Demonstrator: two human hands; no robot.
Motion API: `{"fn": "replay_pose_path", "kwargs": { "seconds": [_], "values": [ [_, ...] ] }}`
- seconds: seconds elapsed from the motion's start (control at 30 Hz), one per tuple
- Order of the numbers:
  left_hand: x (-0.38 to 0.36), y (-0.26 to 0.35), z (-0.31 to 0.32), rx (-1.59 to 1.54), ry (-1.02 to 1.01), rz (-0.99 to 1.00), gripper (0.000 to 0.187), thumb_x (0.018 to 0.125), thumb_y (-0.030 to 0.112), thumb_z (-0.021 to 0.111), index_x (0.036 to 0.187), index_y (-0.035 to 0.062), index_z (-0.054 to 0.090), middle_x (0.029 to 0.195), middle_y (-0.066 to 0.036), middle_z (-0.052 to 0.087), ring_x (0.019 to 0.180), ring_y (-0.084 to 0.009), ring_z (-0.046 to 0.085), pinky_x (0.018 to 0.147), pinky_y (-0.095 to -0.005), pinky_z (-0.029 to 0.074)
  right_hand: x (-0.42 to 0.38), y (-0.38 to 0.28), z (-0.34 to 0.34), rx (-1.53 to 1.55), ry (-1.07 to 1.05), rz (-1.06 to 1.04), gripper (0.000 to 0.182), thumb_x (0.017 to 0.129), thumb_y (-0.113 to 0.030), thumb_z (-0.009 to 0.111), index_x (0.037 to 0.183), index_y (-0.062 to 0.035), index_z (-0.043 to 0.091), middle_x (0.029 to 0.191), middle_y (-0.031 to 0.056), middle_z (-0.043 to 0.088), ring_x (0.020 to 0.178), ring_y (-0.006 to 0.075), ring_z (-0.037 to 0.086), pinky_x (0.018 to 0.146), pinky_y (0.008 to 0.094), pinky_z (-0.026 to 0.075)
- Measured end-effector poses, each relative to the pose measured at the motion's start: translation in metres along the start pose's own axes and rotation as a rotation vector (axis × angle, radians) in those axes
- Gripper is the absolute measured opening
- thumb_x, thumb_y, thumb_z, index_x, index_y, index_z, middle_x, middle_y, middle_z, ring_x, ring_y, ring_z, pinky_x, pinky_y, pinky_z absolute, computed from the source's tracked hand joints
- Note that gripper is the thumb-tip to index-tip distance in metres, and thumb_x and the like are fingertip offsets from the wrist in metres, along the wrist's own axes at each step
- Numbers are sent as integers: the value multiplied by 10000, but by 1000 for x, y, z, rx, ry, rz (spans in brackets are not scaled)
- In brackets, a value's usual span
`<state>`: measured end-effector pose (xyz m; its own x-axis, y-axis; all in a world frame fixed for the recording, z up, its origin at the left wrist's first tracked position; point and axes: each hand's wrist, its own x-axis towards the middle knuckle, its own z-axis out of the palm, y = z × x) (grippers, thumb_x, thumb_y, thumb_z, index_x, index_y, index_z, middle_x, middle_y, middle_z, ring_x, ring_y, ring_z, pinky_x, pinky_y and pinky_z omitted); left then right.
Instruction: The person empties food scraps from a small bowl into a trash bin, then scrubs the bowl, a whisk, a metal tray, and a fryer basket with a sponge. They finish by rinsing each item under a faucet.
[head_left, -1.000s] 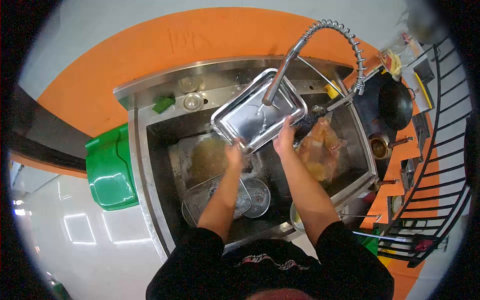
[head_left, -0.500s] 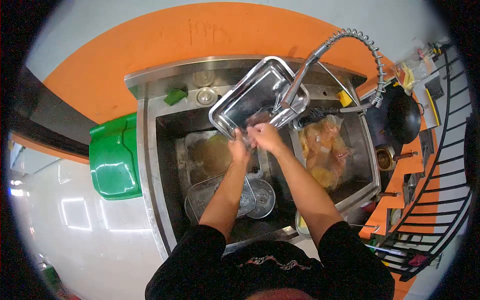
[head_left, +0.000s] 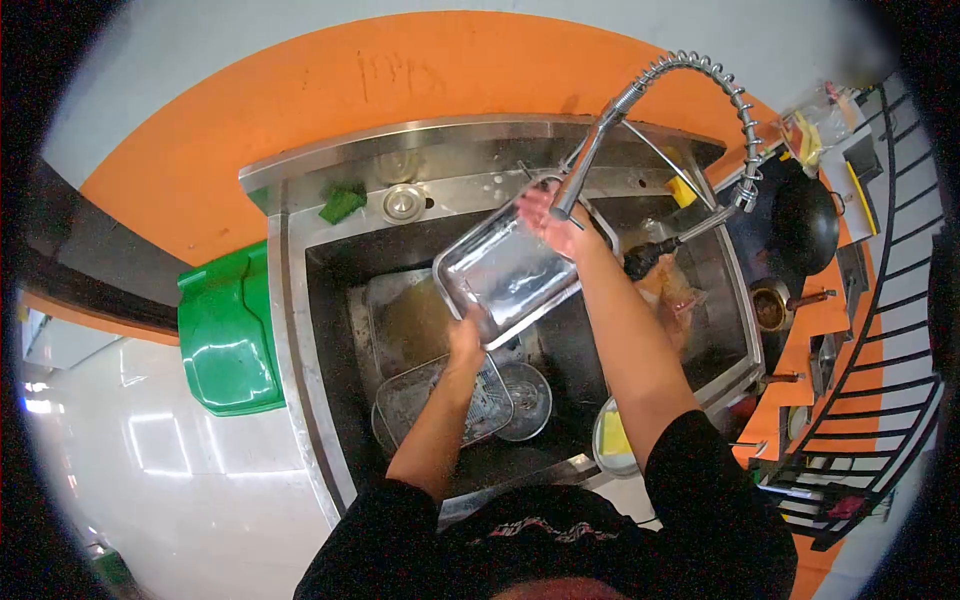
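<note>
A shiny rectangular metal tray (head_left: 515,285) is held tilted over the sink. My left hand (head_left: 466,338) grips its lower left corner. Across the tray's upper part lies my right hand (head_left: 552,222), fingers spread, just under the spout of the spring faucet (head_left: 590,160). Below the tray, in the left basin, are a second tray (head_left: 410,315) with cloudy water, a wire-mesh tray (head_left: 450,400) and a round metal lid (head_left: 524,402).
Bagged food (head_left: 672,300) lies in the right basin. A green scrubber (head_left: 343,203) and a metal strainer (head_left: 404,203) sit on the back ledge. A green bin (head_left: 228,335) stands left. A bowl (head_left: 614,440) is at the front edge, a wok (head_left: 806,225) at right.
The held tray has moved down and turned its inner face more toward me. My right hand has gone from the tray's lower edge up to its upper part, its fingers now spread.
</note>
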<state>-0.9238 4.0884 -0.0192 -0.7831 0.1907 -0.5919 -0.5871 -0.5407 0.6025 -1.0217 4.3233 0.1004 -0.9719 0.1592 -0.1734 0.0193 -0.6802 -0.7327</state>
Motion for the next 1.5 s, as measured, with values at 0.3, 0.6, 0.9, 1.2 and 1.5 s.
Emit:
{"fn": "replay_pose_path", "kwargs": {
  "seconds": [0.3,0.6,0.9,1.2,1.5],
  "values": [
    [-32,-5,-7,-63,5,166,236,997,181,538,1187,43,510,1027,-84,599,876,-171,578,768,-363,498,-31,-31,47,-2000,92,-544,349,768,-287,754,1049,-94,679,938,122,667,898,314,643,782,454,506],
    [-9,2,-28,335,40,588,359,988,236,548,1231,-16,468,1016,-86,591,867,-198,590,799,-342,497,24,-27,-77,-1749,-91,-421,170,871,-157,641,971,-22,620,927,128,648,896,240,613,803,352,483],
    [-32,38,-50,914,-158,1301,499,676,-51,643,1161,34,559,1213,-145,576,1136,-344,537,993,-427,423,-21,-41,19,119,151,322,255,923,-278,562,987,-39,624,967,159,660,949,347,651,821,544,530],
    [-49,62,-20,1530,-919,1143,586,859,497,610,1363,208,533,1541,-139,301,1420,-372,262,1138,-547,245,-24,-28,-28,-498,471,95,491,877,-443,686,1011,28,663,899,92,671,779,218,631,692,418,523],
    [9,107,158,1767,-732,1402,513,956,411,471,1457,330,397,1524,-84,352,1450,-327,208,1068,-742,113,-29,-45,-41,-492,615,-138,295,891,-317,650,928,-24,658,830,90,671,695,206,645,621,379,531]
  ]
}}
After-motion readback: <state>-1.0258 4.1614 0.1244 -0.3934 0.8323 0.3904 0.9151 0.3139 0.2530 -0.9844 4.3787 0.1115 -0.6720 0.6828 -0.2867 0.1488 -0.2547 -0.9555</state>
